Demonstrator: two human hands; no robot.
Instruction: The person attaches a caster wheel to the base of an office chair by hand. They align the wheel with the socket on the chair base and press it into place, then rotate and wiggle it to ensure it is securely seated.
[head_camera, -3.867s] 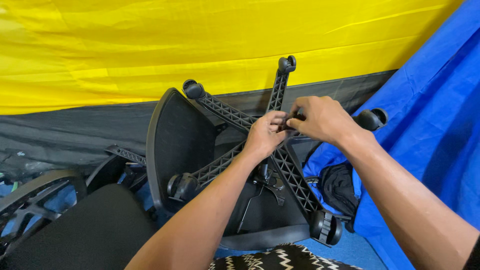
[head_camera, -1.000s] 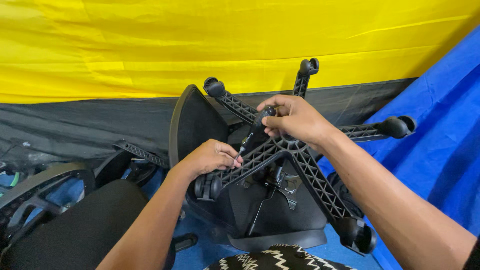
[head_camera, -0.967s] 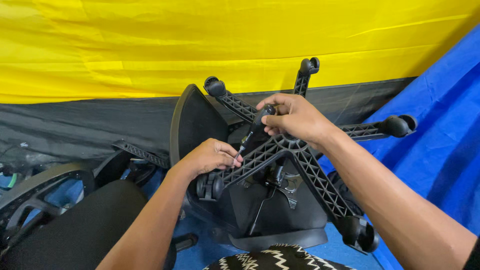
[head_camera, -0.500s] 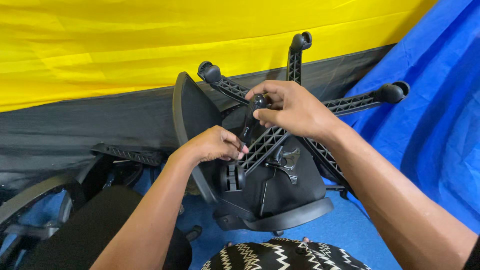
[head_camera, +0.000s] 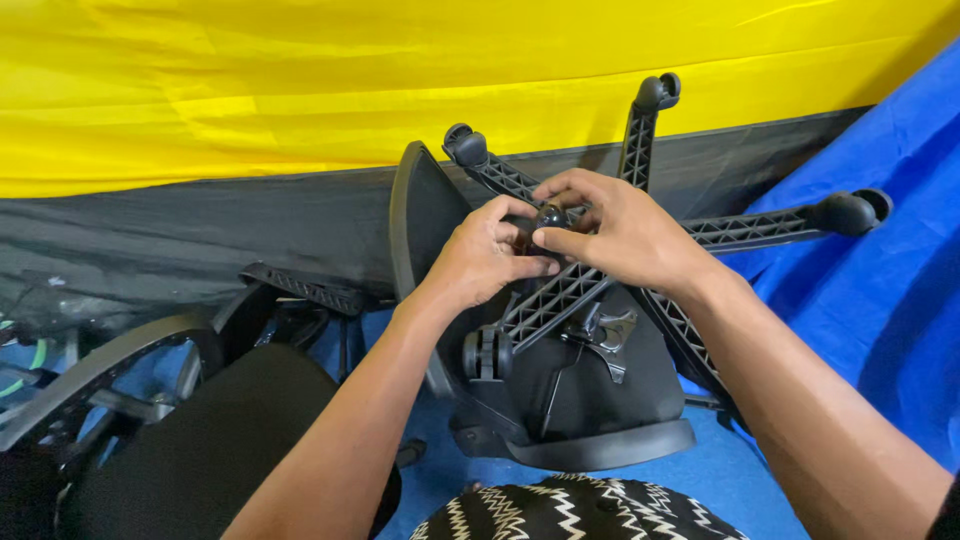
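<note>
I'm in a makeshift workshop. Yellow cloth (head_camera: 300, 90) and blue cloth (head_camera: 880, 300) hang around me. Office chair parts (head_camera: 120, 400) crowd the floor.

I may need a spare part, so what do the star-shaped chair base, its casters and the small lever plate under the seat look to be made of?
Chair base: apparently moulded black plastic, matt, judging by the ribbed lattice inside each leg. Casters: black plastic too, slightly glossier, with moulded grooves. Lever plate: likely metal, thin and grey with a dull sheen. The round black tool handle between both hands is too hidden to judge.
</note>
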